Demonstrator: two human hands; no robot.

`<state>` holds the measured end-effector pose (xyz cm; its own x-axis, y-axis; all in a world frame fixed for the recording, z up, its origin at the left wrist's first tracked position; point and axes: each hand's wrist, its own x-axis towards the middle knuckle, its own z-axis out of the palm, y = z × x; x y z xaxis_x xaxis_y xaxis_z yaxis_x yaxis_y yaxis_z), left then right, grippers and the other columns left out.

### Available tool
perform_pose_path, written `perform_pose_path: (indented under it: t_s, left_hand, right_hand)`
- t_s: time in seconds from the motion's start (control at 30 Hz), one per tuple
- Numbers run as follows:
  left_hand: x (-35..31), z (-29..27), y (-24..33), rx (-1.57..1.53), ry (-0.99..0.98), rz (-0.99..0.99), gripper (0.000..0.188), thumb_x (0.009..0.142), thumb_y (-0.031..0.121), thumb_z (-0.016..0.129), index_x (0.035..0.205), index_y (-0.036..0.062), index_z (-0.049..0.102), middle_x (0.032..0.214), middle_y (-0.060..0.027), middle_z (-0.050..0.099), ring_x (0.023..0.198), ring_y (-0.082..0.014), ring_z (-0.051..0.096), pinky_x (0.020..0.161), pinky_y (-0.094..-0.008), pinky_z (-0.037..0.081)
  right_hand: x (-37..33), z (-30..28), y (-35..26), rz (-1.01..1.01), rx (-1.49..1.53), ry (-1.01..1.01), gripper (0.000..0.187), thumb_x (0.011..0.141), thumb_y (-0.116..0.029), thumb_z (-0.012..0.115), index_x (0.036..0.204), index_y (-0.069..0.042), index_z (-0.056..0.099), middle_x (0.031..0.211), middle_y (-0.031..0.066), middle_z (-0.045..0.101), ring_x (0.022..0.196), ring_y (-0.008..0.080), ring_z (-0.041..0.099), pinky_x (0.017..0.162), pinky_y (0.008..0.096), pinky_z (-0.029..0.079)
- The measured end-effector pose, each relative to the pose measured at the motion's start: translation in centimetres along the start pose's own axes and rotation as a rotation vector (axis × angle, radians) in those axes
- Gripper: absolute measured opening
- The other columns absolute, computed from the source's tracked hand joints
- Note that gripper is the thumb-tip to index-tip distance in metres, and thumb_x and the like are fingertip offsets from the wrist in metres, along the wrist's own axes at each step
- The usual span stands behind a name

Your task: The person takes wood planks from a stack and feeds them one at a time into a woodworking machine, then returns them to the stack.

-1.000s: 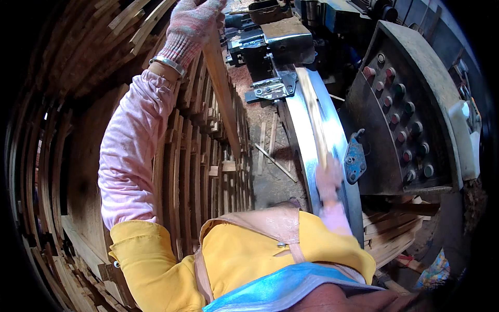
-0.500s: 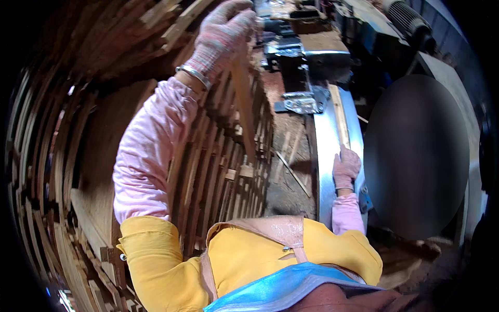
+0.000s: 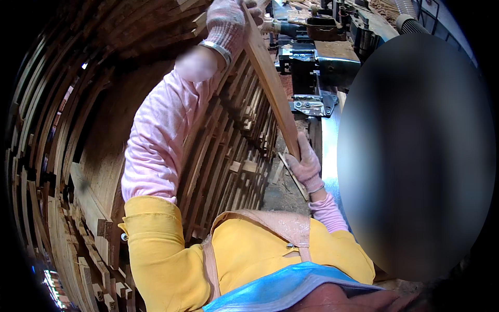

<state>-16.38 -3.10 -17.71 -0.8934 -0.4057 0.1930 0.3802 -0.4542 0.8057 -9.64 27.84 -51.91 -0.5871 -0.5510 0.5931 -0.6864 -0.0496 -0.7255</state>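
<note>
A long, narrow wooden board [image 3: 271,83] slants across the middle, from the top down to the right. My left hand [image 3: 224,23], in a knitted work glove, is closed round its upper end near the top edge of the view. My right hand [image 3: 305,165], gloved too, grips the lower end, with the thumb side against the wood. Just right of that hand lies the shiny metal bed [image 3: 329,151] of a machine. A black metal bracket [image 3: 314,105] with bolts sits over the bed, beyond my right hand.
Stacked wooden strips [image 3: 208,166] fill the space left of the board, and more timber curves along the far left. A thin stick [image 3: 295,179] lies on the floor below the board. Machine parts and a dark tray [image 3: 326,28] stand at the back. A blurred patch covers the right side.
My right hand has left the thin strip on the metal bed and moved left onto the board's lower end. That end has swung up and to the right; my left hand has shifted slightly right.
</note>
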Motion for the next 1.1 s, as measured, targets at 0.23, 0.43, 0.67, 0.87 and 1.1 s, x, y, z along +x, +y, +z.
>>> perform_pose_path:
  t_s: [0.23,0.43,0.67,0.87,1.1]
  left_hand:
    - [-11.1,7.3,4.3,2.515,-0.119,0.045,0.079,0.094,0.049,0.071,0.153,0.0077,0.040,0.138,-0.0219,0.063,0.128,-0.0376,0.062,0.107,-0.0484,0.051]
    - [-15.2,7.9,6.4,2.820,-0.155,-0.485,0.081,0.090,0.040,0.078,0.151,0.0039,0.040,0.147,-0.0178,0.053,0.132,-0.0365,0.057,0.107,-0.0489,0.051]
    - [-19.8,7.1,8.8,2.837,0.141,-0.752,0.095,0.085,0.041,0.082,0.157,0.0045,0.031,0.149,-0.0184,0.049,0.136,-0.0353,0.052,0.104,-0.0509,0.053]
    - [-22.6,3.1,9.9,2.676,0.510,-1.131,0.099,0.078,0.040,0.086,0.158,0.0124,0.034,0.147,-0.0220,0.053,0.130,-0.0413,0.057,0.095,-0.0748,0.050]
    - [-17.8,8.4,7.5,2.567,-0.132,-0.114,0.058,0.088,0.021,0.076,0.134,-0.0018,0.049,0.107,-0.0233,0.069,0.100,-0.0381,0.072,0.086,-0.0469,0.060]
  right_hand:
    - [-10.1,-5.9,-0.3,0.619,-0.361,0.078,0.071,0.088,-0.019,0.076,0.151,-0.003,0.049,0.140,0.0258,0.060,0.123,0.0437,0.061,0.105,0.0464,0.050]
    - [-18.6,-9.5,-1.9,0.807,-1.157,-0.066,0.055,0.091,-0.023,0.069,0.143,-0.009,0.056,0.132,0.0085,0.063,0.124,0.0321,0.056,0.097,0.0466,0.050]
    - [-5.7,-9.2,11.1,0.566,-1.249,-0.067,0.037,0.095,-0.021,0.063,0.131,-0.011,0.065,0.128,0.0060,0.067,0.131,0.0298,0.051,0.115,0.0457,0.035]
    - [5.4,-7.6,21.2,0.652,-1.110,-0.106,0.028,0.098,-0.018,0.059,0.122,-0.016,0.073,0.130,0.0077,0.069,0.136,0.0278,0.052,0.117,0.0483,0.033]
    - [8.5,-0.8,9.0,0.367,0.064,-0.213,0.058,0.098,-0.033,0.067,0.150,-0.010,0.055,0.133,0.0200,0.068,0.121,0.0245,0.066,0.106,0.0334,0.049]
